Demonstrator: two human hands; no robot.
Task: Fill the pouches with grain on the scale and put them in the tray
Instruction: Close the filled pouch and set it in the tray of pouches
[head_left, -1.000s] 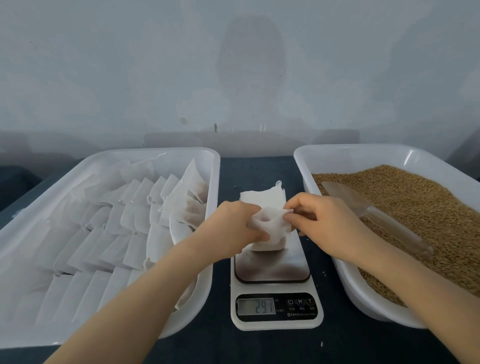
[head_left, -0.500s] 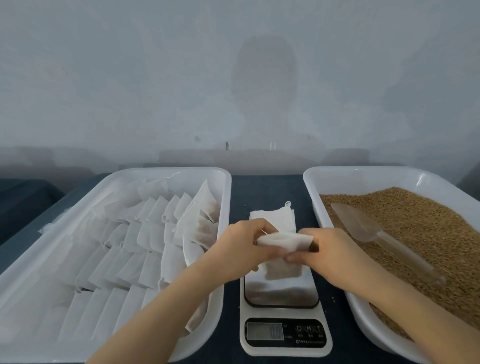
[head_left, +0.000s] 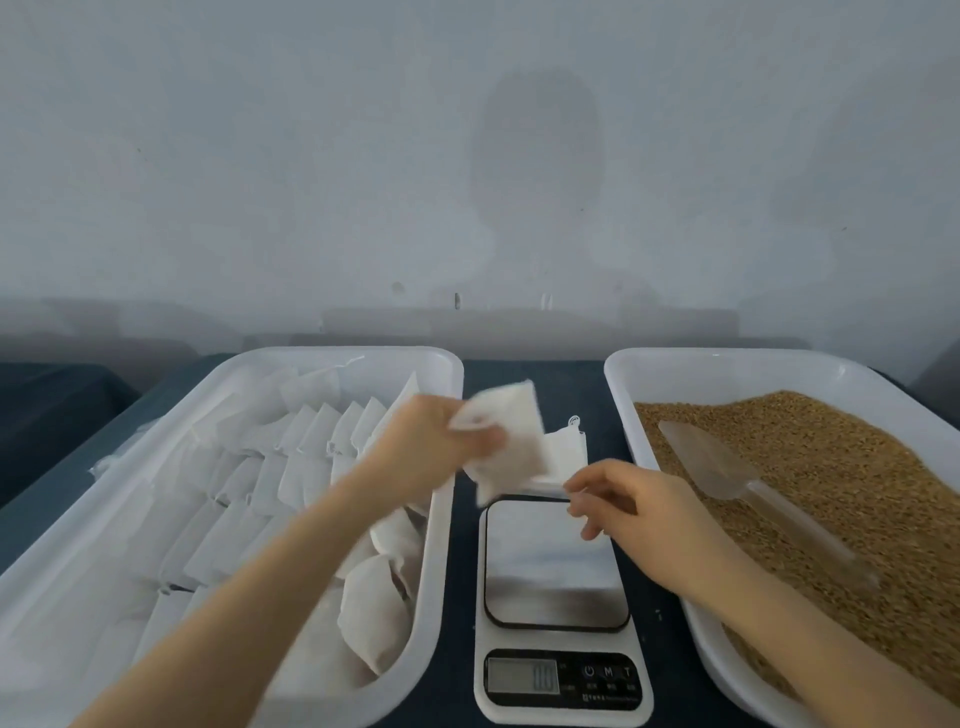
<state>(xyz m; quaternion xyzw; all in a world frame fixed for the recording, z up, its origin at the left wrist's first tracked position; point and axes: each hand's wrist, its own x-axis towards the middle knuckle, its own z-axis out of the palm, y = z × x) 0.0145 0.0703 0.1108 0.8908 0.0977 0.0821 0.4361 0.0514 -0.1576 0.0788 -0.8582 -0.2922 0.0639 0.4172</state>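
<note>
A pale, blotchy wall (head_left: 467, 156) rises behind a dark blue table (head_left: 571, 384), and the scale (head_left: 553, 566) stands in the middle of that table, its steel plate bare and its display (head_left: 524, 675) reading 0.0. The filled pouch (head_left: 511, 441), white and blurred by motion, is in the air above the far left corner of the scale. The left hand (head_left: 431, 447) grips it by its left edge, with the fingers curled round that edge and the pouch tilted. The right hand (head_left: 639, 514) hovers over the far right corner of the scale with its fingers loosely curled and nothing enclosed in them. Its forefinger seems to touch the near edge of the empty pouches, though the blur makes that hard to confirm. Those empty pouches (head_left: 563, 452) lie flat in a small stack just behind the scale, partly hidden by the held pouch. Left of the scale is the white tray (head_left: 311, 353), holding rows of pouches. The plump, filled ones (head_left: 374, 608) lie along the side nearest the scale, and flatter rows overlap farther from it. Right of the scale is a second white tray (head_left: 727, 358) heaped with brown grain (head_left: 831, 467). A clear plastic scoop (head_left: 727, 467) lies on the grain with its blade toward the far end and its handle running away from the scale toward the near right
</note>
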